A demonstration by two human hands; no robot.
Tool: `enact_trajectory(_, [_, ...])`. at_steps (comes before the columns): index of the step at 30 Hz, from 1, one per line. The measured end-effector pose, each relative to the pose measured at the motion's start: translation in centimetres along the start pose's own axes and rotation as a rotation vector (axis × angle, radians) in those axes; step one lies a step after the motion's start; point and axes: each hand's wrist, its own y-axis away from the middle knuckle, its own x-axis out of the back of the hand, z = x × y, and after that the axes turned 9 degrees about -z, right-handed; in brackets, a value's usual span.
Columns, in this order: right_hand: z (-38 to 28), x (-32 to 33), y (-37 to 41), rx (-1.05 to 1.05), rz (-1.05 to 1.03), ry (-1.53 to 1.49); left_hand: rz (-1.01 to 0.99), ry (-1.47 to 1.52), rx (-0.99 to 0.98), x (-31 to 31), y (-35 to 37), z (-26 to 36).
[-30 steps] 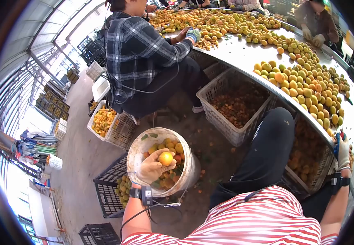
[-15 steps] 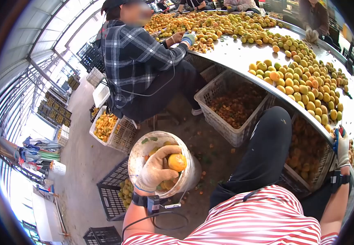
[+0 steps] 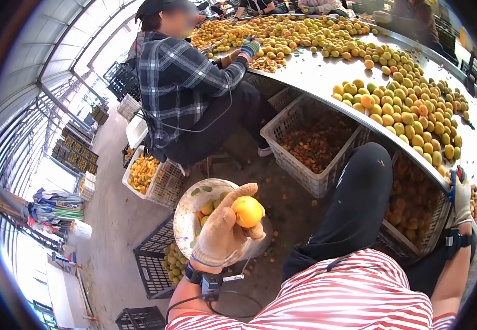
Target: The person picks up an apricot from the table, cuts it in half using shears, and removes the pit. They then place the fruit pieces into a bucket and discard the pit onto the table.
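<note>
My left hand [image 3: 222, 231], in a pale knitted work glove, is closed around a yellow-orange apricot [image 3: 247, 212] above a white bucket [image 3: 186, 204]. More apricots [image 3: 207, 207] lie inside the bucket, partly covered by my hand. At the right, my right hand [image 3: 459, 201], in a white and blue glove, is at the edge of the metal table [image 3: 315, 70]. Its fingers are curled round something small with red and dark parts, too hidden to name. Loose apricots [image 3: 409, 118] are heaped on the table just beyond that hand.
A co-worker in a plaid shirt [image 3: 180, 71] sits at the table, upper left. Under the table stand a crate of fruit pieces [image 3: 299, 170] and another crate [image 3: 414, 247] beside my knee. Black crates [image 3: 153, 269] and a white crate [image 3: 164, 184] stand on the floor near the bucket.
My left hand has risen slightly from the bucket and moved right, turning so the apricot shows more fully. The right hand has barely moved. The co-worker's hands have shifted slightly.
</note>
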Motion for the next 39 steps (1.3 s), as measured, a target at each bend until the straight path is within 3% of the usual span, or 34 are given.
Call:
enact_trajectory(6, [0.9, 0.3, -0.4, 0.016, -0.004, 0.013, -0.015, 0.004, -0.100, -0.1, 0.0, -0.9])
enact_trajectory(13, [2.0, 0.7, -0.8, 0.093, 0.025, 0.051, -0.093, 0.020, -0.075, -1.7, -0.4, -0.5])
enact_trajectory(15, [1.7, 1.0, -0.6, 0.002, -0.082, 0.040, -0.063, -0.117, -0.084, -1.8, -0.2, -0.5])
enact_trajectory(16, [1.4, 1.0, -0.5, 0.002, -0.079, 0.041, -0.065, -0.116, -0.083, -2.0, -0.2, -0.5])
enact_trajectory(18, [0.9, 1.0, -0.2, -0.011, -0.078, 0.105, -0.035, -0.392, -0.160, -2.8, 0.0, -0.2])
enact_trajectory(22, [2.9, 1.3, -1.1, -0.021, -0.044, 0.062, 0.001, -0.534, -0.107, -4.2, 0.0, 0.7])
enact_trajectory(24, [2.8, 1.4, -1.0, -0.017, -0.036, 0.126, -0.035, -0.851, -0.219, -4.4, -0.1, 0.8])
enact_trajectory(28, [3.0, 1.4, -1.1, -0.017, -0.018, 0.110, -0.098, -1.006, -0.303, -5.1, -0.4, 1.5])
enact_trajectory(30, [0.9, 0.9, -0.1, -0.080, -0.046, 0.149, -0.067, -1.242, -0.329, -6.0, -0.4, 1.9])
enact_trajectory(33, [3.4, 0.5, -1.1, 0.100, 0.095, 0.122, -0.083, -1.322, -0.383, -6.3, -0.8, 2.1])
enact_trajectory(37, [1.7, 0.2, -0.2, 0.012, 0.114, 0.248, -0.093, -1.357, -0.408, -7.0, -1.2, 2.3])
enact_trajectory(39, [3.7, 0.5, -1.1, 0.110, 0.089, 0.115, -0.085, -1.328, -0.406, -7.0, -1.3, 2.2])
